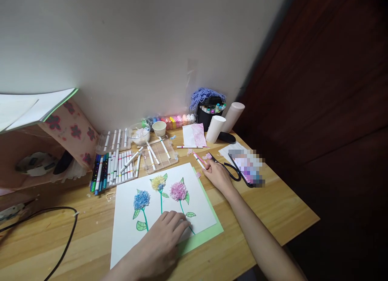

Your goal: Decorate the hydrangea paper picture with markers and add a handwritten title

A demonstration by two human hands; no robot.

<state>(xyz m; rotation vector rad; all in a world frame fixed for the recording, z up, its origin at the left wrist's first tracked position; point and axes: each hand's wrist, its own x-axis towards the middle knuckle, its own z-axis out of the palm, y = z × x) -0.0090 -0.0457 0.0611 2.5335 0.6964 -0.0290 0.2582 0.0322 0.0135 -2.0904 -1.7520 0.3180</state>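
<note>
My left hand (pixel 165 236) lies on the white paper (pixel 124 216), its fingers stretched out over the lower stems. Three flowers with drawn green stems stand on this sheet: a blue one (pixel 141 200), a yellow one (pixel 158 182) and a pink one (pixel 178 191). Their heads look like raised bits of crumpled paper. Beyond the sheet's right edge, my right hand (pixel 217 175) is closed at the near end of a slim pink and white stick (pixel 199 160); whether it is one piece or two is unclear. Black-handled scissors (pixel 233 172) lie right beside this hand.
White markers (pixel 123 163) and clear trays (pixel 166 161) spread along the left back. A clear bowl (pixel 139 134), paper cup (pixel 159 129), colored clay packs (pixel 176 121), black marker holder (pixel 207 118) and white cylinders (pixel 216 129) line the wall. A phone (pixel 247 167) lies right; a cable (pixel 71 232) left.
</note>
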